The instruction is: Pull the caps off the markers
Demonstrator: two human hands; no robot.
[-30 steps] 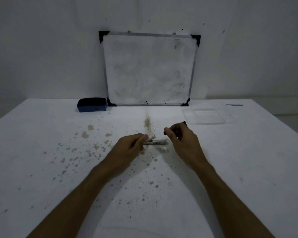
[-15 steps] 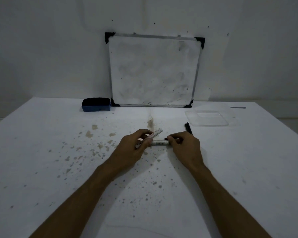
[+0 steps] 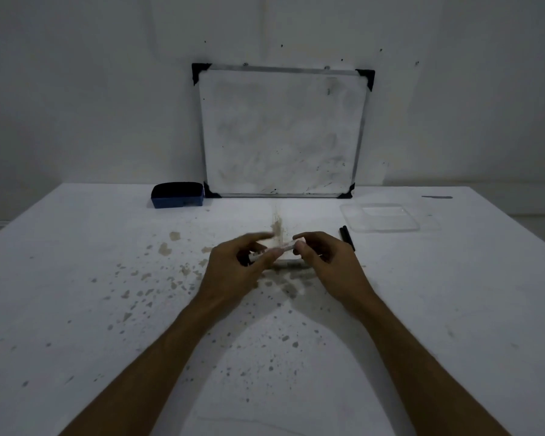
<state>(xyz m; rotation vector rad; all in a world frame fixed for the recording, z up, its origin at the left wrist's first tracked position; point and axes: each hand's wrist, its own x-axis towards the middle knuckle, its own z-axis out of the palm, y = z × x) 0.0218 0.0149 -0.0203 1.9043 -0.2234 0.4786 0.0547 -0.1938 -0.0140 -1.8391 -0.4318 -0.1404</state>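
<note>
In the middle of the frame both hands meet around a white marker [image 3: 272,251]. It lies almost level, a little above the tabletop [image 3: 76,278], with its right end higher. The left hand [image 3: 233,269] holds its left part: the thumb lies under the barrel and the other fingers are stretched over it, but they are blurred, so how firm this grip is cannot be told. The right hand [image 3: 328,265] pinches the right end between thumb and forefinger, and its other fingers are curled below. A second marker [image 3: 288,264] lies flat on the tabletop just under the hands, partly hidden by them.

It seems that the right hand works at the end of the marker, perhaps at its cap, though no cap is clearly seen. To do this well, the left hand should hold the barrel steady while the right hand pulls or pushes straight along the barrel, not sideways, so that the tip does not touch the fingers.

Just to the right of the right hand lies a black pen [image 3: 346,236]. Further to the upper right a clear lid [image 3: 379,217] rests flat. At the far edge a whiteboard [image 3: 280,133] leans against the wall, with grey smears on it. A blue eraser [image 3: 177,195] stands just beside its lower left corner. The tabletop has many brown and grey spots around the hands.
</note>
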